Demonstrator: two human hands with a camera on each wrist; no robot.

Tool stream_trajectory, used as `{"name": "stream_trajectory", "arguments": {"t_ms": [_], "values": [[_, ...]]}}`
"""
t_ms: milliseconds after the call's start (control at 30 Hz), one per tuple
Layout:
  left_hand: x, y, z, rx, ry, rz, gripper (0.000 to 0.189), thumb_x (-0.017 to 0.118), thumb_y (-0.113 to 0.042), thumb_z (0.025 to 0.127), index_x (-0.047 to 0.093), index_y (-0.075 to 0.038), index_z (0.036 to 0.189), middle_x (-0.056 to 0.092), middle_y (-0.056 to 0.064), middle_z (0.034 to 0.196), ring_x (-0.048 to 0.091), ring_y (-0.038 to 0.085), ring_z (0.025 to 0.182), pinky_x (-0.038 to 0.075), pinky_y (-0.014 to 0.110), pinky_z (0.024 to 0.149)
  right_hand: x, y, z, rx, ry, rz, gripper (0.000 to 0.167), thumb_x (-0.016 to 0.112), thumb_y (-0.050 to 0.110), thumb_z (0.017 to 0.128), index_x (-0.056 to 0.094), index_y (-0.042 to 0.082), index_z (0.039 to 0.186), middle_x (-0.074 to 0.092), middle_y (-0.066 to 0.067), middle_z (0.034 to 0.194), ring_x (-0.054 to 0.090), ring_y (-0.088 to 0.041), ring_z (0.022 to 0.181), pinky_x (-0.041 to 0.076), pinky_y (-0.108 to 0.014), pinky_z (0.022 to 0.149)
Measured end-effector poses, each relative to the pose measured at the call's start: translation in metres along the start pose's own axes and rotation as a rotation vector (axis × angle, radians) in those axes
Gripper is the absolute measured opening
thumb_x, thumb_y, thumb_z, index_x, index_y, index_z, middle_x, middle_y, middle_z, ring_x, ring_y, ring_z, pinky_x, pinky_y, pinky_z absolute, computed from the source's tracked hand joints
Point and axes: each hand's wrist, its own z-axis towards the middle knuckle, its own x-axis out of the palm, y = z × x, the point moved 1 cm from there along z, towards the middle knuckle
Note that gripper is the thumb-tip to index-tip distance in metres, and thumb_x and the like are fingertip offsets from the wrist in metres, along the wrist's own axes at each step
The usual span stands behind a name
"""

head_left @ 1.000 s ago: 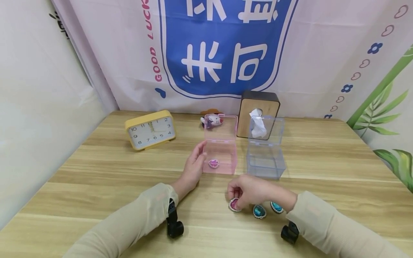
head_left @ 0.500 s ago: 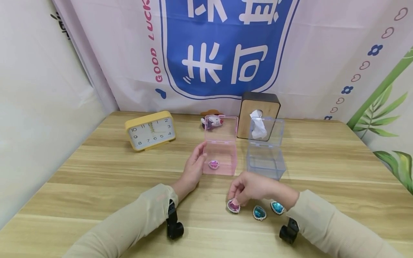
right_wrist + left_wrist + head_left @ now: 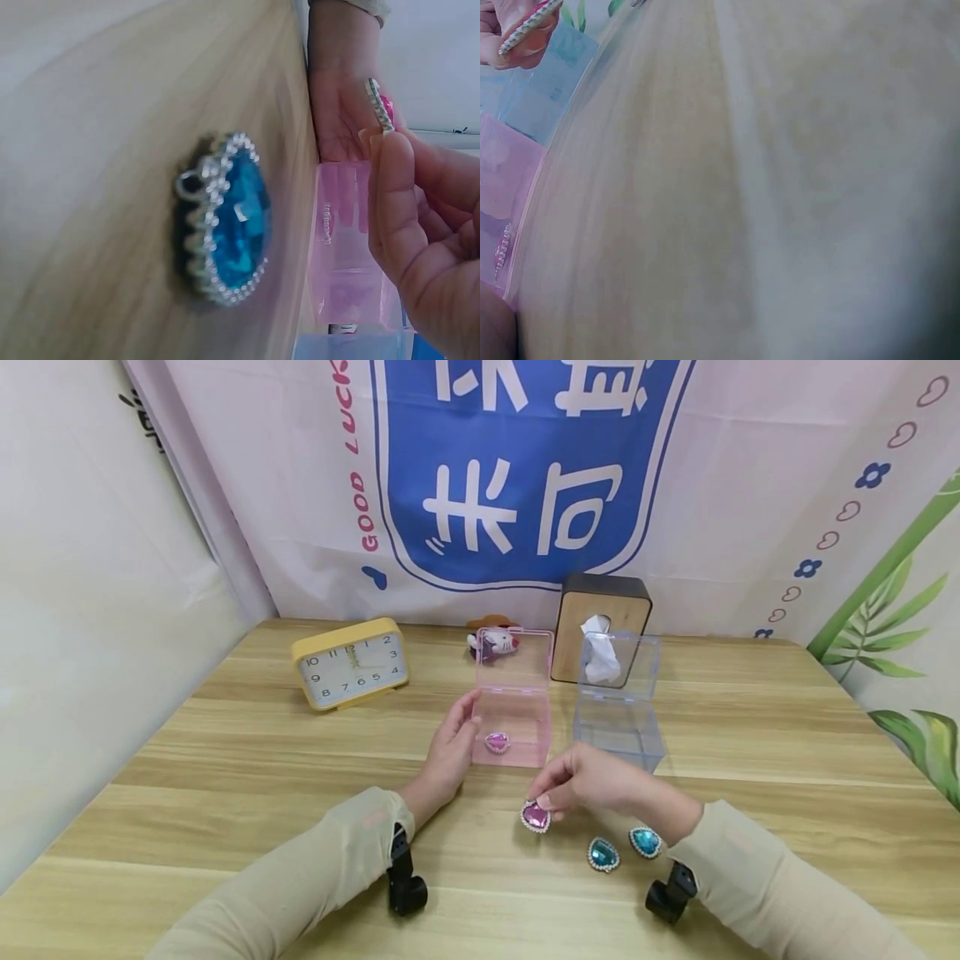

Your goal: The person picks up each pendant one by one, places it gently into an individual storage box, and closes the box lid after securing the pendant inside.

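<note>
Head: "GOOD LUCK" cloth (image 3: 303, 485); right hand (image 3: 588, 781) pinches gem (image 3: 535, 817), left hand (image 3: 447, 753) unclenched, touching box (image 3: 527, 747).

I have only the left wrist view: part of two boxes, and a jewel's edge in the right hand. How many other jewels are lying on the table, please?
Observer: The head view shows two blue jewels lying on the table.
Operator: I understand. In my picture I cannot judge the lids. Is the pink box open?
Observer: Yes, in the head view its pink lid stands raised at the back.
</note>
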Motion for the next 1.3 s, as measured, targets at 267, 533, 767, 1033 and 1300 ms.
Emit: {"name": "stream_trajectory", "arguments": {"t_ms": [267,533,767,1033,1300], "values": [[-0.001,0.001,0.001,-0.012,-0.005,0.006,0.046,0.040,-0.009,0.094,0.037,-0.009,0.140,0.030,0.008,0.150,0.025,0.023,0.138,0.021,0.037,0.115,-0.001,0.007,0.002,0.028,-0.068,0.104,0.017,0.059,-0.005,0.082,0.064,-0.011,0.097,0.069,-0.007,0.082,0.061,-0.009,0.066,0.055,-0.024,0.067],[0.000,0.001,0.000,0.007,-0.004,-0.006,0.046,0.040,-0.005,0.094,0.038,-0.005,0.139,0.030,0.012,0.149,0.025,0.027,0.138,0.021,0.040,0.114,-0.001,0.007,0.009,0.014,-0.167,0.203,0.019,0.063,-0.002,0.082,0.063,-0.014,0.096,0.065,0.000,0.074,0.060,-0.009,0.064,0.056,-0.026,0.068],[0.000,0.001,0.000,-0.014,-0.008,-0.012,0.046,0.040,-0.006,0.094,0.038,-0.008,0.140,0.030,0.010,0.150,0.026,0.024,0.138,0.021,0.037,0.114,-0.001,0.007,0.014,-0.003,-0.250,0.309,0.017,0.062,-0.005,0.082,0.062,-0.013,0.096,0.062,0.000,0.075,0.060,-0.009,0.067,0.056,-0.024,0.069],[-0.001,0.001,0.000,-0.018,-0.001,-0.013,0.046,0.039,-0.007,0.095,0.037,-0.009,0.140,0.029,0.010,0.150,0.025,0.024,0.139,0.021,0.039,0.114,0.000,0.011,0.019,-0.022,-0.335,0.392,0.017,0.058,-0.005,0.085,0.058,-0.015,0.099,0.065,-0.001,0.077,0.060,-0.006,0.066,0.055,-0.018,0.066],[0.001,0.001,0.000,-0.019,0.002,-0.011,0.046,0.039,-0.006,0.094,0.037,-0.008,0.140,0.029,0.010,0.150,0.025,0.025,0.139,0.021,0.039,0.114,-0.003,0.011,0.030,-0.044,-0.411,0.432,0.018,0.058,-0.004,0.085,0.058,-0.015,0.100,0.063,0.001,0.075,0.059,-0.006,0.064,0.054,-0.017,0.065]]}}
